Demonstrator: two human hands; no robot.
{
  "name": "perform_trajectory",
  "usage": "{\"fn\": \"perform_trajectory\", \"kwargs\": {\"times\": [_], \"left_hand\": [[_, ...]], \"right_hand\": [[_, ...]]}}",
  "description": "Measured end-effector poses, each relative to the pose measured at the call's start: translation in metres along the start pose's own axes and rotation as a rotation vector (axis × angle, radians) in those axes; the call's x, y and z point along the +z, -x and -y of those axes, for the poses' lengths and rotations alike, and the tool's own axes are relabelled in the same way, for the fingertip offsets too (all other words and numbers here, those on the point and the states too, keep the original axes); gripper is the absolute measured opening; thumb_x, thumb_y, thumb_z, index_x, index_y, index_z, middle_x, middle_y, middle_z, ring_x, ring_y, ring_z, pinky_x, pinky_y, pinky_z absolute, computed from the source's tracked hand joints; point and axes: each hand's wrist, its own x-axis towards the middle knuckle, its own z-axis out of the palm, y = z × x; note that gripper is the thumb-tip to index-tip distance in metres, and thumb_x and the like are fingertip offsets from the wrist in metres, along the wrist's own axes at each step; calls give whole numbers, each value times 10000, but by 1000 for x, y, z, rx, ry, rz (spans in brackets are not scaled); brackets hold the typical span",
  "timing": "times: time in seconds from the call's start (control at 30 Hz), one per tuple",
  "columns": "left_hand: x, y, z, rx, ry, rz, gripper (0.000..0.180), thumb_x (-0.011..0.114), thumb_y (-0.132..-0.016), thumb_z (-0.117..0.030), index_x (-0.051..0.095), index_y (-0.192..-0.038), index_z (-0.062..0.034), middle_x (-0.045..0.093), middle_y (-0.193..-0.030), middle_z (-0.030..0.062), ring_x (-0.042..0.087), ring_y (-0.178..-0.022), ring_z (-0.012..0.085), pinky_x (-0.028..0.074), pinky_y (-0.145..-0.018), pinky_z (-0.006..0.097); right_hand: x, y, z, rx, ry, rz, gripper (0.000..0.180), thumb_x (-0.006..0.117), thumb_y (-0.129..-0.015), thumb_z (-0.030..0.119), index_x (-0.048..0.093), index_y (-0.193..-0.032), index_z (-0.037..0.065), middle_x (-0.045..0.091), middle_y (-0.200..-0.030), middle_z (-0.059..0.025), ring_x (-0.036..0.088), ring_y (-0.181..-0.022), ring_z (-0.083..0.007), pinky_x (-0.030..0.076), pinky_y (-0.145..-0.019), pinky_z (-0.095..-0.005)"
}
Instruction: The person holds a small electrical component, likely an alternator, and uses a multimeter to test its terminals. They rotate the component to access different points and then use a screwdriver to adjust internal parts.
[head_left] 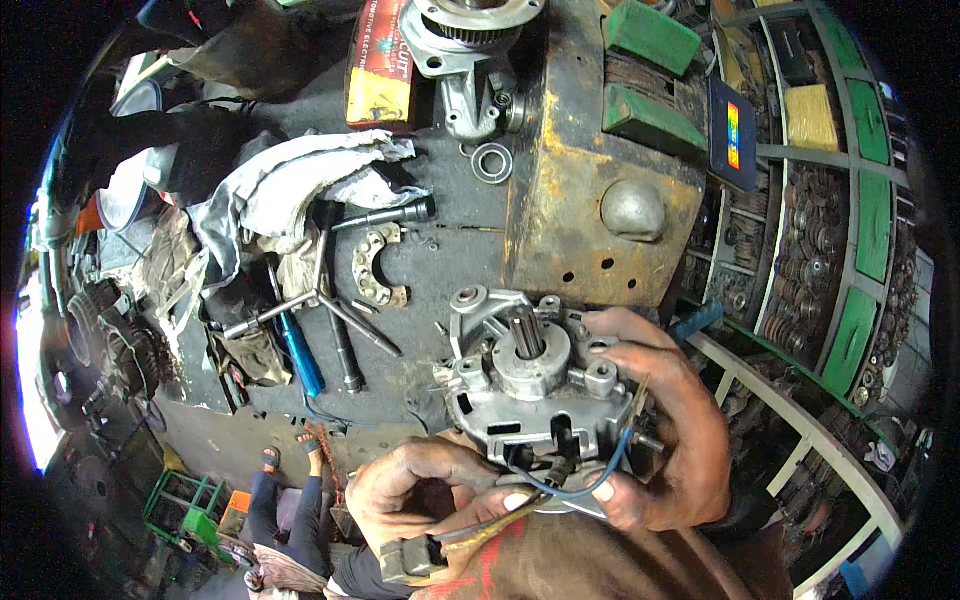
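Note:
A silvery alternator housing with an upright splined shaft is held above my lap, close to the bench edge. My right hand wraps around its right side, fingers on the rim, thumb low by a blue wire. At the lower left of the housing, my left hand pinches the yellowish-black wire lead between thumb and fingers. From that lead hangs a dark plug connector below the left hand. The housing's underside is mostly hidden by both hands.
On the dark bench lie a three-armed socket wrench, a blue-handled screwdriver, a white rag, a half-ring metal part and a bearing. A rusty metal block stands beyond. Another person's legs show lower left.

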Motion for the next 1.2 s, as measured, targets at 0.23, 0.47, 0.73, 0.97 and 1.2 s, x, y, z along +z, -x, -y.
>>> {"fn": "perform_trajectory", "kwargs": {"times": [0.23,0.47,0.73,0.97,1.2], "left_hand": [[1,18,8,-8,62,-134,279,887,-799,31,644,-927,-20,731,-837,112,706,-737,154,568,-657,296],[8,7,4,11,-22,-149,257,895,-840,-121,667,-881,-10,751,-808,114,704,-704,143,565,-634,298],[19,11,4,76,-27,-254,220,839,-871,-69,658,-911,49,725,-740,127,695,-649,168,557,-608,296],[25,13,-1,97,-57,-309,240,870,-842,-76,650,-866,18,724,-792,147,691,-663,176,564,-613,319],[23,17,-1,65,-97,-318,279,901,-819,-101,651,-878,6,734,-863,158,708,-749,186,570,-702,319]], "right_hand": [[13,2,-2,-53,23,-27,877,808,-776,484,516,-1380,-81,485,-1459,-301,466,-1399,-401,327,-1183,-495],[20,11,-12,-73,-56,-155,828,792,-821,429,501,-1401,-85,487,-1461,-274,442,-1416,-377,295,-1201,-483],[19,10,-5,-131,58,-170,811,829,-841,406,507,-1396,-90,524,-1419,-304,519,-1350,-439,376,-1166,-481],[21,8,-4,-135,15,-173,781,797,-821,353,504,-1393,-92,515,-1424,-287,510,-1339,-416,374,-1150,-489],[21,8,-4,-127,44,-164,814,785,-837,409,497,-1396,-107,512,-1419,-309,524,-1332,-413,376,-1153,-500]]}}
